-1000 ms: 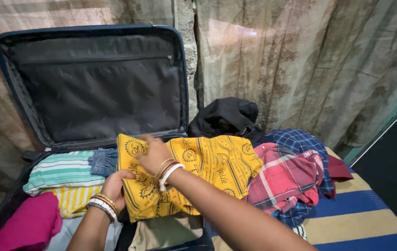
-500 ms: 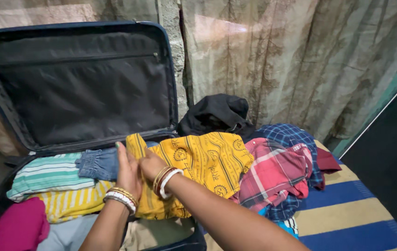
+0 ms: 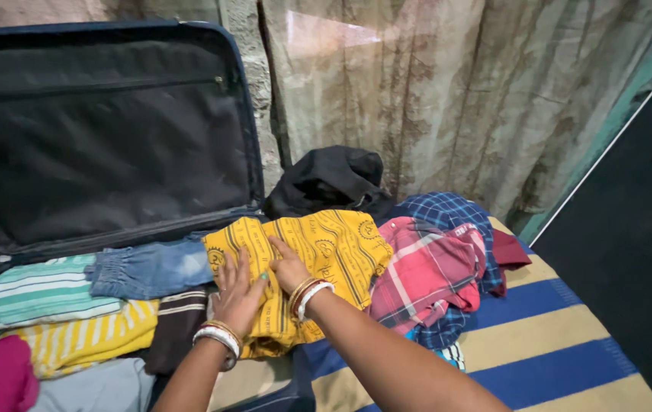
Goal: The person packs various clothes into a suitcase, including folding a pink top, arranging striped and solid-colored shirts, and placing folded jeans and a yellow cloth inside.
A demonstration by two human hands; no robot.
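Head view, left to right: I keep my left hand (image 3: 238, 294) flat, fingers spread, pinning the yellow printed cloth (image 3: 307, 263) at the open suitcase (image 3: 112, 137) edge, while my right hand (image 3: 289, 267), open-palmed and gripping nothing, should smooth it evenly before the plaid shirts (image 3: 433, 275).

Clothes crowd us on both sides.
At three o'clock the red plaid shirt heap (image 3: 429, 278) blocks us; at nine, folded denim (image 3: 150, 268); bare striped blue-and-tan bedcover (image 3: 562, 347) lies at four.
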